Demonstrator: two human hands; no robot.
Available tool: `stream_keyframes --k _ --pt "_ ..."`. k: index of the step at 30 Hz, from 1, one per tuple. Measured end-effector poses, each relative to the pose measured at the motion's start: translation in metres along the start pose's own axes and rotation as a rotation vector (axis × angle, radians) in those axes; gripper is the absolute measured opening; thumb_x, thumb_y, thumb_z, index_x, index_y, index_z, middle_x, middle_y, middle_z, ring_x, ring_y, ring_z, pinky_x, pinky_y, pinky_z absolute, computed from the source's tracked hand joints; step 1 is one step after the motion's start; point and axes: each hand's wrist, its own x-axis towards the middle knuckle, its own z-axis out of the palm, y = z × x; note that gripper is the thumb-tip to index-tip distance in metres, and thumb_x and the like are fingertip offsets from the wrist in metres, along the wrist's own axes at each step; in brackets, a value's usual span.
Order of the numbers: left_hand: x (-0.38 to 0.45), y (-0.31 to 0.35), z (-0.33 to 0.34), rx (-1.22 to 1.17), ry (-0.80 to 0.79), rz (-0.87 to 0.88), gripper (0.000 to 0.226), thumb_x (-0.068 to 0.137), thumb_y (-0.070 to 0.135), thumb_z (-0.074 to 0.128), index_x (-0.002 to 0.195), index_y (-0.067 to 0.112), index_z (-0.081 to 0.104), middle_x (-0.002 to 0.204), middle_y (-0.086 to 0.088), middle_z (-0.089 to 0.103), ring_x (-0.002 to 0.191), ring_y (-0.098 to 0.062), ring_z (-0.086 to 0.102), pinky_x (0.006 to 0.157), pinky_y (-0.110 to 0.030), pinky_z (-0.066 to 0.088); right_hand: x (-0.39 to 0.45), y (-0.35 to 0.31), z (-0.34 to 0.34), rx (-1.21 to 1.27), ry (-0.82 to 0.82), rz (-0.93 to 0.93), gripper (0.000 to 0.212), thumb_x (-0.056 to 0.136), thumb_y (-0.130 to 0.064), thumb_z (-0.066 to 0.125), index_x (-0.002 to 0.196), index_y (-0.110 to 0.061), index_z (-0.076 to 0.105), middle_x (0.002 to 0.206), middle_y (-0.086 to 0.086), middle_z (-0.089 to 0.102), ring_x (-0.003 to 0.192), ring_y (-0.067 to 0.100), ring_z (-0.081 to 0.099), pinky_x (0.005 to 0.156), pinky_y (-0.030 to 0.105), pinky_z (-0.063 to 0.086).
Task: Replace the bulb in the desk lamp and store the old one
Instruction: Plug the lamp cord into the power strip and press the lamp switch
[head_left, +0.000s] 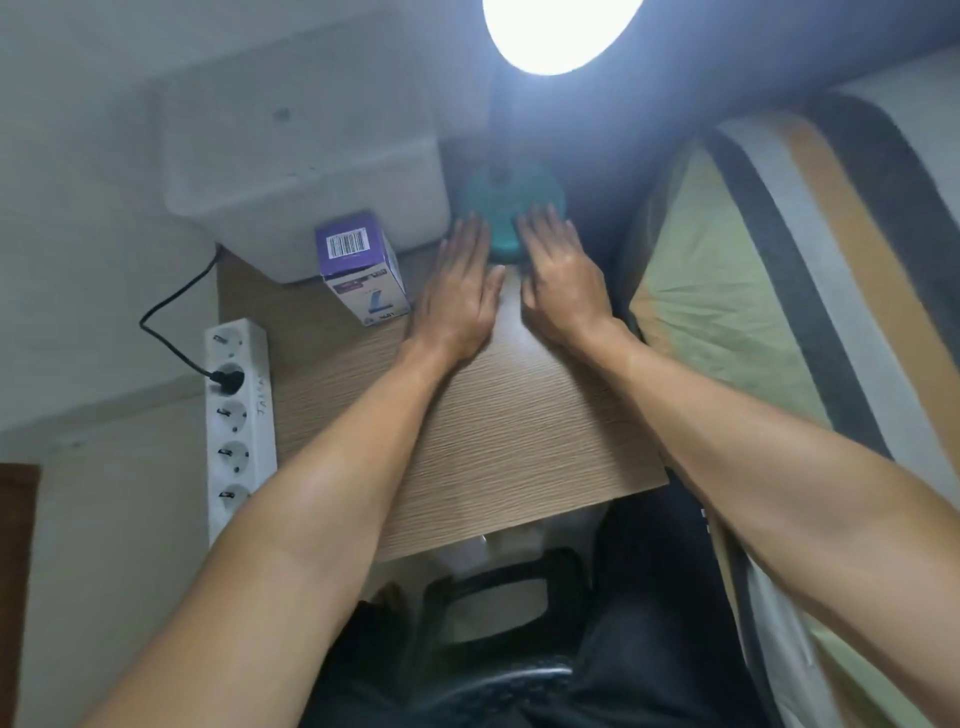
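The desk lamp's lit head (558, 28) glows bright white at the top edge, and glare hides the bulb. Its teal round base (506, 200) stands at the back of the wooden table (498, 431). My left hand (460, 296) lies flat, palm down, fingers apart, with the fingertips at the base's left edge. My right hand (561, 275) lies flat too, its fingers resting on the base's front right part. Neither hand holds anything. A purple and white bulb box (363, 267) stands upright left of my left hand.
A white plastic bin (301, 171) sits behind the box at the table's back left. A white power strip (236, 421) with one black plug (228, 379) and cable runs along the table's left edge. A striped mattress (779, 260) borders the right. A black stool (493, 597) is below.
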Motion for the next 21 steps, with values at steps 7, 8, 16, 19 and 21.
stream_keyframes --k 7,8,16,19,21 --pt "0.0006 -0.0018 0.0019 0.021 0.02 0.001 0.063 0.11 0.041 0.026 0.162 0.004 0.022 0.171 -0.016 0.016 0.16 -0.028 0.009 0.131 -0.042 0.007 -0.0003 -0.001 0.0002 -0.004 0.014 0.008 0.064 0.083 -0.005 0.048 0.147 0.001 0.042 0.152 0.023 0.042 0.145 0.037 0.034 0.122 0.044 0.019" --pt "0.0006 -0.0018 0.0021 0.021 0.021 0.001 0.063 0.11 0.041 0.026 0.162 0.004 0.022 0.17 -0.016 0.017 0.16 -0.028 0.01 0.131 -0.041 0.006 -0.0003 -0.0015 -0.0004 -0.007 0.012 0.009 0.065 0.082 -0.005 0.048 0.147 0.001 0.042 0.152 0.023 0.042 0.145 0.037 0.034 0.122 0.044 0.02" --pt "0.0007 -0.0007 0.0018 0.013 0.021 -0.001 0.066 0.109 0.045 0.022 0.162 0.005 0.022 0.171 -0.015 0.017 0.16 -0.027 0.009 0.131 -0.04 0.006 0.001 -0.0029 -0.0015 -0.056 0.008 -0.01 0.058 0.091 -0.014 0.049 0.147 -0.001 0.042 0.151 0.025 0.042 0.143 0.04 0.036 0.119 0.048 0.025" --pt "0.0005 -0.0003 0.0016 0.017 0.018 -0.003 0.066 0.109 0.045 0.021 0.162 0.005 0.021 0.171 -0.015 0.015 0.16 -0.027 0.008 0.131 -0.04 0.006 0.0 -0.0016 -0.0003 -0.07 0.003 -0.014 0.053 0.098 -0.023 0.044 0.148 -0.003 0.042 0.151 0.024 0.042 0.144 0.04 0.035 0.12 0.048 0.026" --pt "0.0004 -0.0006 0.0013 0.021 0.02 -0.002 0.066 0.11 0.045 0.021 0.162 0.005 0.02 0.171 -0.015 0.015 0.16 -0.026 0.008 0.131 -0.04 0.006 0.0003 -0.0012 -0.0002 -0.071 -0.007 -0.009 0.053 0.101 -0.028 0.041 0.148 -0.004 0.041 0.152 0.023 0.041 0.145 0.039 0.033 0.12 0.048 0.025"
